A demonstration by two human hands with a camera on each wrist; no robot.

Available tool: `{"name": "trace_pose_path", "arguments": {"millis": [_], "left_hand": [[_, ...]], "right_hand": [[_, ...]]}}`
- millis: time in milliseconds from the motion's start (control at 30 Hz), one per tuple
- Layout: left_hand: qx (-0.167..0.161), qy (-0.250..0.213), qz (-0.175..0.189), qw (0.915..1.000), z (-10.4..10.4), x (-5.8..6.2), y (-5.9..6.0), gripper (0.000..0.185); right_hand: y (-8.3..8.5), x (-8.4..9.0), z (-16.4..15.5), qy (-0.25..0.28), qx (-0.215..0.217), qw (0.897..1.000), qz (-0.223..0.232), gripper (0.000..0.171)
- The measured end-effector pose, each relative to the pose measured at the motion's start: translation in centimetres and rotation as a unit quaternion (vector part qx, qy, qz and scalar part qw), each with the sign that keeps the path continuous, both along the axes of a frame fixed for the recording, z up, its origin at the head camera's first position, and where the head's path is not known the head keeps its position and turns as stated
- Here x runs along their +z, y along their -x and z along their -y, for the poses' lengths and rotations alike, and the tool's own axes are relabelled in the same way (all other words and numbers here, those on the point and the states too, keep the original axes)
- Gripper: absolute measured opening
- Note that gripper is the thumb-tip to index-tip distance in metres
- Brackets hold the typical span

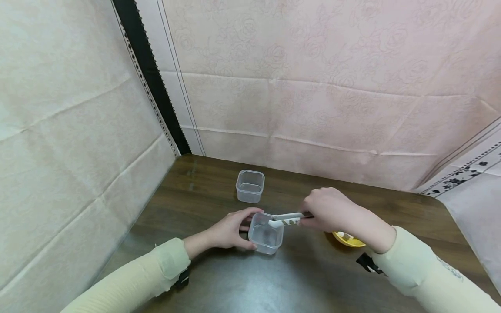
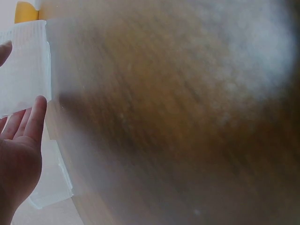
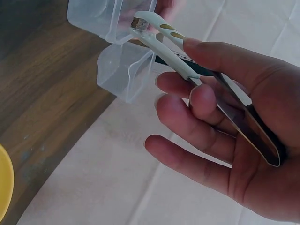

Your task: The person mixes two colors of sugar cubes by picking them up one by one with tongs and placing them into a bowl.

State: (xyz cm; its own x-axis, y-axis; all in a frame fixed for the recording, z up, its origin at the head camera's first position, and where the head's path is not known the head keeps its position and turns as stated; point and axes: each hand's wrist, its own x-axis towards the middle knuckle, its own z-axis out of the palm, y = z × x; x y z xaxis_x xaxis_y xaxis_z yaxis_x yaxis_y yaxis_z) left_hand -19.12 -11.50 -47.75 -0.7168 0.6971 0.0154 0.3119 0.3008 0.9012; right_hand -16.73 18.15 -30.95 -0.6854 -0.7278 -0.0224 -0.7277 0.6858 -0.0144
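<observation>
My left hand (image 1: pixel 230 229) grips a small clear plastic container (image 1: pixel 266 235) that stands on the dark wooden table (image 1: pixel 235 278). In the left wrist view my fingers (image 2: pixel 28 123) lie against the container's ribbed wall (image 2: pixel 23 70). My right hand (image 1: pixel 332 210) holds metal tongs with white tips (image 1: pixel 287 218). The tips reach over the container's rim. In the right wrist view my right hand (image 3: pixel 211 117) squeezes the tongs (image 3: pixel 164 44), and a small dark bit (image 3: pixel 138 22) seems pinched at their tips above the container (image 3: pixel 105 18).
A second clear container (image 1: pixel 250 186) stands farther back on the table, also visible in the right wrist view (image 3: pixel 123 70). A yellow bowl (image 1: pixel 347 239) sits under my right wrist. Cloth-covered walls close in the back and left sides. The table edge runs along the right.
</observation>
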Motion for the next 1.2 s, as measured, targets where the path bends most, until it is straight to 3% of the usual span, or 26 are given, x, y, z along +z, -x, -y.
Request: {"name": "trace_pose_path", "arguments": {"millis": [467, 1200], "left_hand": [[0.002, -0.001, 0.0, 1.0, -0.1, 0.1, -0.1, 0.091], [-0.007, -0.008, -0.004, 0.9999, 0.0, 0.2, 0.1, 0.089]], "right_hand": [[-0.7, 0.6, -3.3, 0.025, -0.025, 0.999, 0.006, 0.044], [-1.5, 1.5, -8.1, 0.029, -0.051, 0.998, -0.006, 0.035]]}}
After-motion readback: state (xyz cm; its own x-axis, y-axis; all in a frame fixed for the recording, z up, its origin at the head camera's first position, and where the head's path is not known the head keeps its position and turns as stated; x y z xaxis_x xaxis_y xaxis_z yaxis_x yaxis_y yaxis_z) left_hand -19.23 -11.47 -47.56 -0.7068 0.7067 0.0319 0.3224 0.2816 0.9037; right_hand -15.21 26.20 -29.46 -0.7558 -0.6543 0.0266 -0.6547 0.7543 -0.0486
